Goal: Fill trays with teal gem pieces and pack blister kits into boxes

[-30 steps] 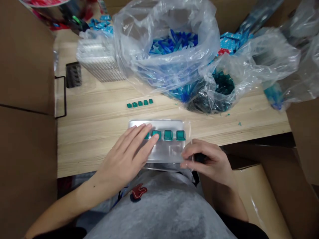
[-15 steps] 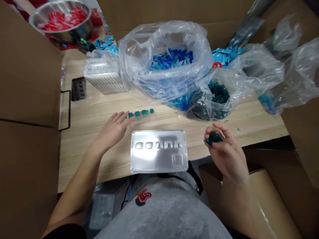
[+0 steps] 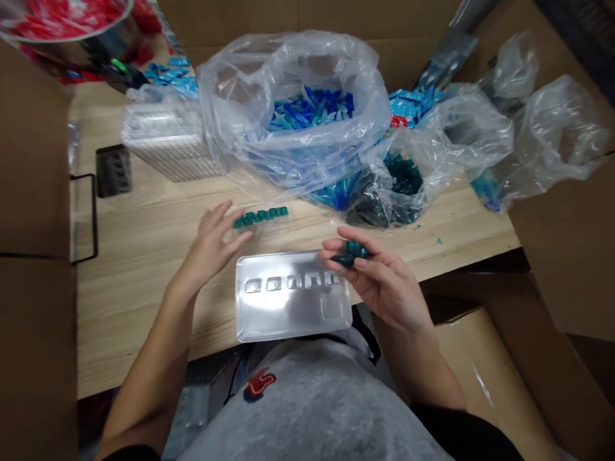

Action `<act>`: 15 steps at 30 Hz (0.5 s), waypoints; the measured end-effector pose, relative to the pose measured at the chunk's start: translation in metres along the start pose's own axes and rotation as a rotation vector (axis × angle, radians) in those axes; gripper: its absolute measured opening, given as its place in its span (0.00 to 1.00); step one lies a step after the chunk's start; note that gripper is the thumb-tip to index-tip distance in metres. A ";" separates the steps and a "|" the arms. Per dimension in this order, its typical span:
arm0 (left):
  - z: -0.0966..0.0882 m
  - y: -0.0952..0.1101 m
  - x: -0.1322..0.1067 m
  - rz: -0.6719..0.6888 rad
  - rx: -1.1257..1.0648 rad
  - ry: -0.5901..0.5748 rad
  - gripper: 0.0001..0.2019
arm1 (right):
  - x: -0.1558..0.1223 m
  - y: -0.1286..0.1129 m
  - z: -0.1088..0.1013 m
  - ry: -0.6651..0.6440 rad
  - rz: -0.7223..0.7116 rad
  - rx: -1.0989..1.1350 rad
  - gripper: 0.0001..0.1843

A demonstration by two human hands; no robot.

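Note:
A shiny silver blister tray (image 3: 293, 317) lies on the wooden table (image 3: 134, 320), and its row of several square cavities shows no pieces. My left hand (image 3: 214, 246) is open, fingers spread, just short of a short row of small teal pieces (image 3: 260, 217) lying on a clear plastic strip. My right hand (image 3: 382, 278) hovers over the tray's right end. Its fingers pinch a few dark teal pieces (image 3: 353, 253).
A clear bag of blue pieces (image 3: 293, 112) and a bag of dark teal pieces (image 3: 398, 186) stand behind the tray. Stacked clear trays (image 3: 168, 144), a steel bowl of red pieces (image 3: 62, 19) and cardboard walls (image 3: 33, 192) surround the table.
The teal pieces have left the tray and are in my right hand, which has moved left over the tray. My left hand has moved from the tray toward the teal row.

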State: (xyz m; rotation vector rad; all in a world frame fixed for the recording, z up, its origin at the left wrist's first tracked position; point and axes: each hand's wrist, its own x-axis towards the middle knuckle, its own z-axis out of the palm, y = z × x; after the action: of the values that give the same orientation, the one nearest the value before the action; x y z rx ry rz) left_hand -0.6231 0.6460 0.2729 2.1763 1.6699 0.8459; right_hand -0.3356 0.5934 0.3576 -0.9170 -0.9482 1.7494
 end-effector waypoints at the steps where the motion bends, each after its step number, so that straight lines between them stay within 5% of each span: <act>1: -0.013 0.017 -0.005 0.011 -0.090 0.075 0.17 | 0.001 0.000 0.005 -0.039 0.003 0.012 0.19; 4: -0.043 0.079 -0.019 0.076 -0.269 0.157 0.14 | 0.002 0.000 0.021 -0.119 -0.013 0.048 0.20; 8: -0.051 0.138 -0.026 0.268 -0.209 0.101 0.15 | -0.004 -0.002 0.038 -0.150 -0.011 -0.020 0.23; 15: -0.042 0.141 -0.031 0.152 -0.437 0.110 0.13 | -0.011 -0.005 0.041 -0.069 -0.119 -0.136 0.11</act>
State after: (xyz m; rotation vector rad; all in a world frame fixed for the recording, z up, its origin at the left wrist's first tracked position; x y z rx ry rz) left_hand -0.5420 0.5693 0.3741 1.9923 1.2251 1.2578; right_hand -0.3667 0.5765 0.3817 -0.8720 -1.1544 1.6400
